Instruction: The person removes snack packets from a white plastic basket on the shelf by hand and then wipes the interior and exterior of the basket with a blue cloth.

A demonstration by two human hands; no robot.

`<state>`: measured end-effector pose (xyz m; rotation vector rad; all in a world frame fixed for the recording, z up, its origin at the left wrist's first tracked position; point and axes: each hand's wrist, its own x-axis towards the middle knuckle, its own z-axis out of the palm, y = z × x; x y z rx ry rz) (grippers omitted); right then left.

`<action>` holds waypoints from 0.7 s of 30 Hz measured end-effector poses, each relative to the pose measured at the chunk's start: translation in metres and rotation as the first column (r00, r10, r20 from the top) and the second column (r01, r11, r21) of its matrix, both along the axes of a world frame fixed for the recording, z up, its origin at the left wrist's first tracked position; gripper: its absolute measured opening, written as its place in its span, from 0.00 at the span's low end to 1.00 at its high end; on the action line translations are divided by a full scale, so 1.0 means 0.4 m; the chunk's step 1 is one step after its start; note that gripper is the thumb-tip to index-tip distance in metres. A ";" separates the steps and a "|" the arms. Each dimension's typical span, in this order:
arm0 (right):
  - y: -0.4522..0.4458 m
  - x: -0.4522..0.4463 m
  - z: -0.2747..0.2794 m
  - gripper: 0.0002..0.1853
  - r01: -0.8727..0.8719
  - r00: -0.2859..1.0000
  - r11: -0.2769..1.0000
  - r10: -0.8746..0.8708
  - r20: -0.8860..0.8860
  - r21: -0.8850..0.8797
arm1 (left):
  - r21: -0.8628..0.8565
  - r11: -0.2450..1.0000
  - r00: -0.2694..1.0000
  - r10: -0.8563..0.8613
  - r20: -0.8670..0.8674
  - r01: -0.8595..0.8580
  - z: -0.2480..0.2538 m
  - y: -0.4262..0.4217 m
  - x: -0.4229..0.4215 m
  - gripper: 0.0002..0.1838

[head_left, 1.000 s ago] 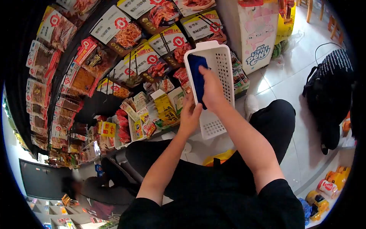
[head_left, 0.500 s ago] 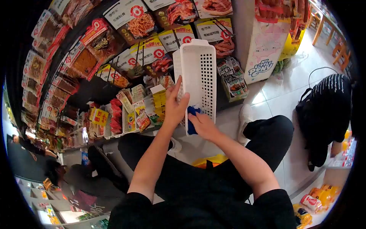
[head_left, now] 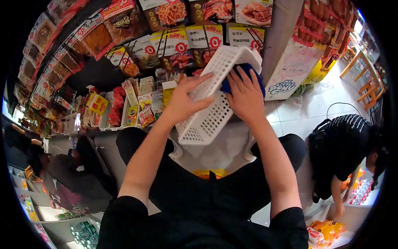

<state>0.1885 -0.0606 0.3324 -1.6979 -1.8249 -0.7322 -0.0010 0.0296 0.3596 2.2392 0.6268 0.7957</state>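
Note:
A white perforated plastic basket (head_left: 211, 120) is tilted in front of the shelf, its long side slanting up to the right. My left hand (head_left: 186, 97) holds the basket's left side, with fingers along the wall and the thumb near its rim. Under my right hand (head_left: 245, 93) is a dark blue cloth (head_left: 258, 79), pressed against the basket's upper right side with the fingers spread over it. Part of the cloth is hidden by the hand.
Hanging food packets (head_left: 174, 45) fill the shelf ahead. Small packets (head_left: 117, 107) stand in white baskets lower left. A printed white box (head_left: 286, 79) is at right. One person (head_left: 78, 182) crouches at left, another (head_left: 338, 149) bends at right beside bottles. Wooden stools (head_left: 367, 93) stand behind.
The basket has turned from upright to a slant. My right hand and the cloth have moved from its lower end to its upper right side. The person at right now reaches down.

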 end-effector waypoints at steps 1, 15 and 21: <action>0.005 -0.004 -0.035 0.25 0.021 1.000 0.999 -0.022 -0.015 -0.043 | 0.040 0.999 0.999 -0.005 -0.038 0.006 0.016 -0.006 0.006 0.33; -0.032 -0.162 -0.177 0.21 -0.288 0.955 0.652 0.142 -0.261 -0.702 | 0.094 0.994 0.979 0.071 -0.193 -0.054 -0.048 0.017 0.073 0.34; 0.022 -0.001 -0.180 0.20 -0.314 0.940 0.856 0.341 -0.007 -0.411 | 0.029 0.997 0.964 -0.064 -0.258 0.073 -0.097 0.034 0.035 0.33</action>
